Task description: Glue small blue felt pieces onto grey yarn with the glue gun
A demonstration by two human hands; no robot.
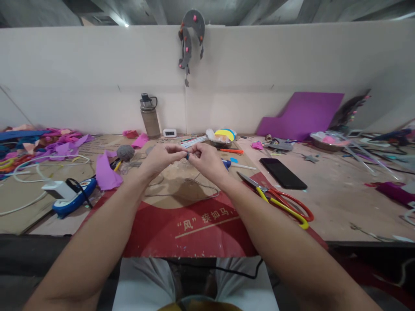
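My left hand (166, 158) and my right hand (207, 162) meet over the middle of the work surface, fingertips pinched together. Between them shows a tiny dark blue piece (187, 156), too small to name and mostly covered by the fingers. Beneath the hands, a thin grey string (207, 196) lies in a loose curve on a red and tan printed sheet (207, 235). A blue-handled tool (226, 164), partly hidden, lies just beyond my right hand. Scissors (275, 199) with red and yellow handles rest beside my right forearm.
A black phone (283, 173) lies to the right. Left are a blue power strip (74, 198), purple scraps (108, 171) and a grey yarn ball (125, 152). Behind stand a bottle (150, 116), a small clock (169, 133) and a bowl (221, 141). A purple sheet (301, 115) leans on the partition.
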